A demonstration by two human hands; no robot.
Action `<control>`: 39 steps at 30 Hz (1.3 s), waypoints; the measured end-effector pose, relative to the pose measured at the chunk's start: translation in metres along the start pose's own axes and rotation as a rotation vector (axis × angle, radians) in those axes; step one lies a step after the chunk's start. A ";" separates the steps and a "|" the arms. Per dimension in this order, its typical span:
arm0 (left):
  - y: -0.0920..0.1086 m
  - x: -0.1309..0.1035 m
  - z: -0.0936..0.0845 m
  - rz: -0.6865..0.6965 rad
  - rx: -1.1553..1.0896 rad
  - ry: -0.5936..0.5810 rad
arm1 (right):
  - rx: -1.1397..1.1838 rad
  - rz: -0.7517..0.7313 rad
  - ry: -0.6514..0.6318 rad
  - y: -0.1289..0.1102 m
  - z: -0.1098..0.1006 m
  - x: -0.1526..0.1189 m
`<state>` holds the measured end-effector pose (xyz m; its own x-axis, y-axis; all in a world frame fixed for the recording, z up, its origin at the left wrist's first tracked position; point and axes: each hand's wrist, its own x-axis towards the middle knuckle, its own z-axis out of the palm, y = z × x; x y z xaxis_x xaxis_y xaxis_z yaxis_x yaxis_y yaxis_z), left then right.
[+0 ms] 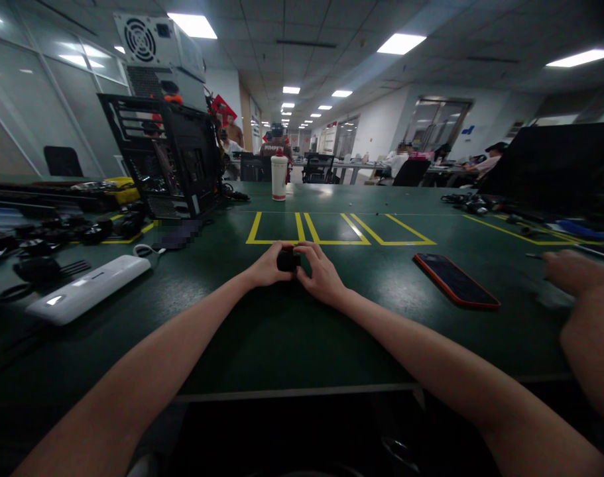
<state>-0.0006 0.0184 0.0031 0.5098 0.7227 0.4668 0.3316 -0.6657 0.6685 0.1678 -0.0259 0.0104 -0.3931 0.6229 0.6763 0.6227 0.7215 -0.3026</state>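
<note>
A small black object [288, 260], roughly block-shaped and too dark to name, is held just above the green table between my two hands. My left hand [269, 266] pinches it from the left, with the thumb below and the fingers over the top. From the other side, my right hand [320, 270] curls its thumb and fingertips against the object's right edge, leaving a gap inside the curve of the fingers. Yellow tape outlines [309, 228] lie on the table just beyond my hands.
At left stand a white power strip [93, 288] and an open black computer case [175, 156], near tangled black parts. A white cup [278, 177] is ahead. An orange-edged phone [455, 279] lies right, near another person's hand [577, 271] with a thin tool. A dark monitor stands far right.
</note>
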 end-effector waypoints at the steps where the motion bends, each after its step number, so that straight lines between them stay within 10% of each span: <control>1: -0.001 0.000 0.000 0.006 -0.001 0.002 | 0.003 0.003 -0.012 0.001 0.001 0.000; 39: -0.008 0.001 0.002 -0.078 0.264 -0.031 | -0.215 0.322 -0.238 0.031 0.001 -0.005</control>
<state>-0.0011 0.0239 -0.0024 0.4974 0.7701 0.3993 0.5642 -0.6368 0.5254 0.1886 -0.0060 -0.0029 -0.2849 0.8756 0.3901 0.8553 0.4159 -0.3091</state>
